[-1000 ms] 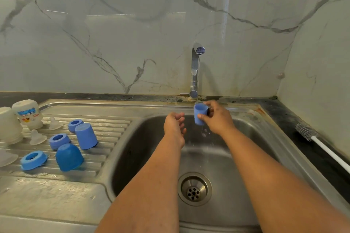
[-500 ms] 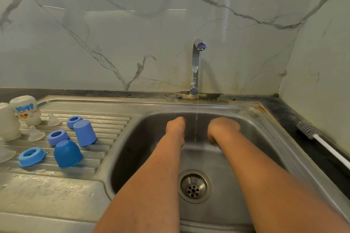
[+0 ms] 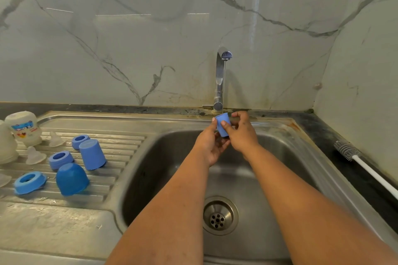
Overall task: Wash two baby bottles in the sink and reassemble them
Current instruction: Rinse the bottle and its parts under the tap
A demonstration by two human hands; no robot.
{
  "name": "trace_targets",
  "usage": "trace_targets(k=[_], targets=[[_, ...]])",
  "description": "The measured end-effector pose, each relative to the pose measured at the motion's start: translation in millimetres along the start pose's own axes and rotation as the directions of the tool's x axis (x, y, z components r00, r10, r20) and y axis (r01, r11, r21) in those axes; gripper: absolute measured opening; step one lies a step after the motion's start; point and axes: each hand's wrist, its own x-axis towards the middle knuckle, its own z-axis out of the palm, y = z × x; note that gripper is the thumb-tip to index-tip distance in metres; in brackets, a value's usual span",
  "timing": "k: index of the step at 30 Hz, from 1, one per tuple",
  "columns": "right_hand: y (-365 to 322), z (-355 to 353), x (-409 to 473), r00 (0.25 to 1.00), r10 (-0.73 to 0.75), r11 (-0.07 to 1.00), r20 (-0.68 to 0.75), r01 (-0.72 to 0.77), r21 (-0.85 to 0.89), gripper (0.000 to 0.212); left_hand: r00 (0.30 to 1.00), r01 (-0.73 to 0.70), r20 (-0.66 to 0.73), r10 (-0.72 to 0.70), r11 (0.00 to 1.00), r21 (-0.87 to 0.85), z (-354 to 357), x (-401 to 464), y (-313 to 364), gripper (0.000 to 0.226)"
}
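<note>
Hands meet over the back of a steel sink (image 3: 163, 146), both pinching one small blue cap (image 3: 222, 124) just below the base of the tap (image 3: 220, 79). The left hand (image 3: 210, 145) lies palm up under the cap, with its fingertips on the cap's left side. The right hand (image 3: 242, 133) comes over from the right, thumb on the cap's front and fingers curled behind it. The cap is tilted, its closed end up and toward the wall.

Below the grip, toward the camera, the basin drops away to the drain (image 3: 220, 215), and both forearms cross the basin's near rim.

Well to the left of the grip, on the ribbed draining board (image 3: 120, 157), the other bottle parts stand apart from one another. A tall blue cap (image 3: 92, 154) and a rounded blue cap (image 3: 72, 179) stand mouth down. Three blue collar rings (image 3: 60, 159) lie around them. Two clear teats (image 3: 35, 155) sit farther left beside an upturned baby bottle (image 3: 24, 128) with a printed label. A second pale bottle (image 3: 6, 146) is cut off by the frame's left edge.

To the right of the grip, on the dark counter (image 3: 318, 127) along the side wall, lies a bottle brush (image 3: 346, 150), bristles toward the back and white handle running out of frame.
</note>
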Motion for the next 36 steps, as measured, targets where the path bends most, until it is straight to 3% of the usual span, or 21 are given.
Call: trace_targets(k=[4,8,10,15,20,25,28,31,33,34,36], targets=[[4,2,1,0.993,-0.115,0.985,0.022,0.117,-0.127,0.048,1.0,-0.022,-0.006,0.021,0.99,-0.139,10,4,7,0.029],[7,3,1,0.979,-0.203,0.962,-0.008,0.197,-0.19,0.057,0.997,-0.074,0.0,0.075,0.99,-0.121,11,11,10,0.033],[12,0,3,0.975,-0.219,0.926,0.043,0.222,-0.306,0.053,0.996,-0.086,-0.019,0.085,0.994,-0.069,5,16,11,0.031],[7,0,1,0.98,-0.065,0.721,0.189,0.177,-0.67,0.055,0.978,-0.112,-0.174,0.117,0.993,0.039,-3,24,7,0.05],[-5,8,3,0.96,0.116,0.676,0.255,0.112,-0.728,0.068,0.979,-0.155,-0.14,0.15,0.987,-0.029,-5,28,7,0.042],[-8,6,1,0.964,0.156,0.589,0.214,0.083,-0.804,0.071,0.991,-0.11,-0.084,0.105,0.993,-0.051,-4,28,6,0.031],[-5,3,3,0.951,0.154,0.652,0.268,0.106,-0.75,0.072,0.996,-0.054,-0.08,0.049,0.996,-0.067,-7,30,5,0.033],[-10,5,2,0.943,0.117,0.852,0.31,0.066,-0.519,0.061,0.992,-0.016,-0.127,-0.007,0.985,-0.172,-10,33,7,0.044],[-13,6,2,0.944,0.103,0.869,0.314,0.069,-0.491,0.064,0.989,-0.022,-0.149,-0.012,0.974,-0.225,-13,34,9,0.048],[-14,5,1,0.942,0.129,0.818,0.31,0.076,-0.57,0.069,0.988,-0.027,-0.151,-0.007,0.975,-0.222,-14,36,9,0.047],[-11,3,-2,0.965,0.095,0.586,0.244,0.144,-0.797,0.072,0.986,-0.02,-0.164,-0.004,0.989,-0.148,-16,38,7,0.042]])
